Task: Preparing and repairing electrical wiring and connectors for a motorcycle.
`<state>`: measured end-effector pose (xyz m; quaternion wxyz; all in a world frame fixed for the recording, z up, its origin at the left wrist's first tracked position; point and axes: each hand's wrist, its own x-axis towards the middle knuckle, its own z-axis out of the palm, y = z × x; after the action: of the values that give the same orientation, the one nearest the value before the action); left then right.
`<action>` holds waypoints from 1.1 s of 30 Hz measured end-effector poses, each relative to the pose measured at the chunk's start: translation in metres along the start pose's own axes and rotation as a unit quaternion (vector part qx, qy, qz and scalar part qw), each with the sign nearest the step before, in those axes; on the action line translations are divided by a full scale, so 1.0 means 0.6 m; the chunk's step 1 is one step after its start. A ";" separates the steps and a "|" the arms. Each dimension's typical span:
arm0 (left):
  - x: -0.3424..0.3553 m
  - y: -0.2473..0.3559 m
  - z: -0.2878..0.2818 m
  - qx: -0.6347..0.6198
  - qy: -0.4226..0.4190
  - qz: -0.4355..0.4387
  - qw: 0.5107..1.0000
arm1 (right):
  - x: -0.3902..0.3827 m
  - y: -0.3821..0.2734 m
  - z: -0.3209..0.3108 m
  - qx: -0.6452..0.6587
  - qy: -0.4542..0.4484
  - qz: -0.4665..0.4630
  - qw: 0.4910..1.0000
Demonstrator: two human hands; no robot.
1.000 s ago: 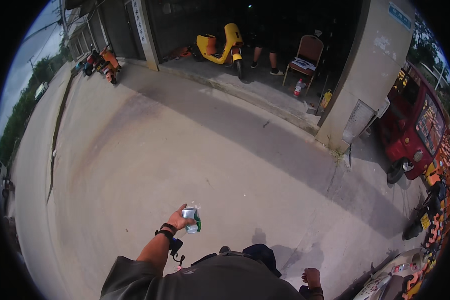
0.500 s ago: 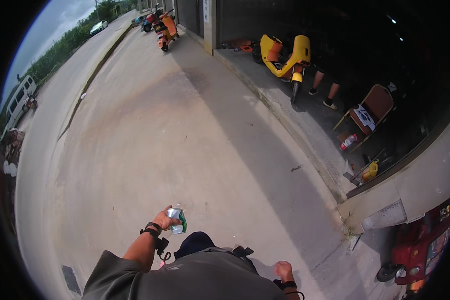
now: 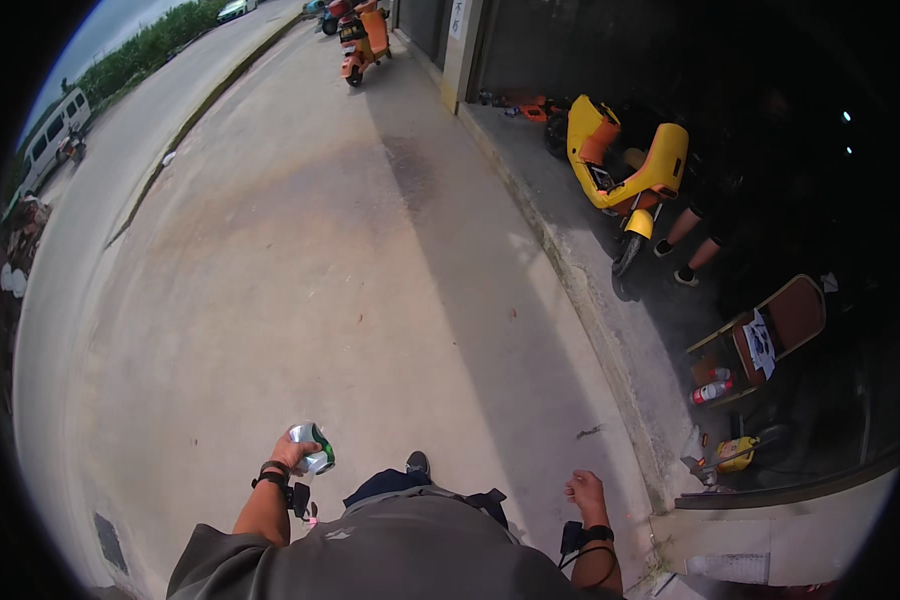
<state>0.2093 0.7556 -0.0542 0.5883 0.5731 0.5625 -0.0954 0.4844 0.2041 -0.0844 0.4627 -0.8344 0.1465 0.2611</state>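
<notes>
My left hand (image 3: 291, 449) is closed around a shiny silver-and-green can (image 3: 315, 449), held out in front of my body. Its exact shape is partly covered by my fingers. To the right, my right hand (image 3: 586, 490) hangs in the air with its fingers curled in, and nothing shows in it. Both wrists wear dark bands with small devices. One dark shoe (image 3: 418, 464) of mine shows on the concrete below.
Concrete pavement (image 3: 300, 300) stretches ahead. A raised kerb (image 3: 560, 260) runs along a dark shopfront on the right. There stand a yellow scooter (image 3: 625, 175), a person's legs (image 3: 692, 246), a brown chair (image 3: 792, 318) and bottles. Farther off are an orange scooter (image 3: 366, 45) and a white van (image 3: 55, 140).
The scooters, chair and shopfront have shifted in view as I walk and turn. My left hand, still holding the can, now appears farther left; my right hand appears higher, with more forearm visible.
</notes>
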 end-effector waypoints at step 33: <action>0.964 1.341 0.106 -0.100 0.007 -0.041 0.994 | 1.278 -1.294 0.421 -0.076 -0.127 0.013 0.989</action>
<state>1.0554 1.2754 -0.0623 0.6340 0.4885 0.5966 -0.0585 1.4156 0.8269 -0.0924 0.4096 -0.8252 0.0771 0.3811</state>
